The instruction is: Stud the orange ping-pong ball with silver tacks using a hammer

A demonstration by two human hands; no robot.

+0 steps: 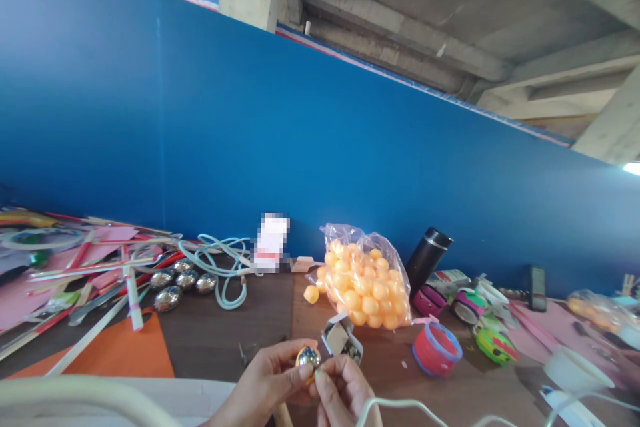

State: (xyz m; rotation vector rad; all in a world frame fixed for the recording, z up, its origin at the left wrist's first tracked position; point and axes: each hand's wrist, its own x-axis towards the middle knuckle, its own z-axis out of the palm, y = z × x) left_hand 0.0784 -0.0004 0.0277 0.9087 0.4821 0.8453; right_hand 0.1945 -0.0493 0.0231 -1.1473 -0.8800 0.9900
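A shiny silver ball (309, 355) with an orange edge is held between the thumb and fingers of my left hand (277, 377). Right beside it, my right hand (345, 392) has its thumb and fingertips pinched together at the ball's lower right edge. Whatever is in that pinch is too small or hidden to make out. Just behind the hands stands a small open box (343, 337) with dark, shiny small pieces in it. Farther back, a clear plastic bag (370, 287) full of orange balls rests on the table, with one loose orange ball (311, 293) at its left.
Several silver balls (186, 278) lie at the left near a pale blue cord (231, 300), orange sheet (125, 350) and cluttered sticks. At the right are a black flask (429, 257), a red and blue tape roll (437, 350) and a white roll (577, 370). A blue partition (320, 133) stands behind.
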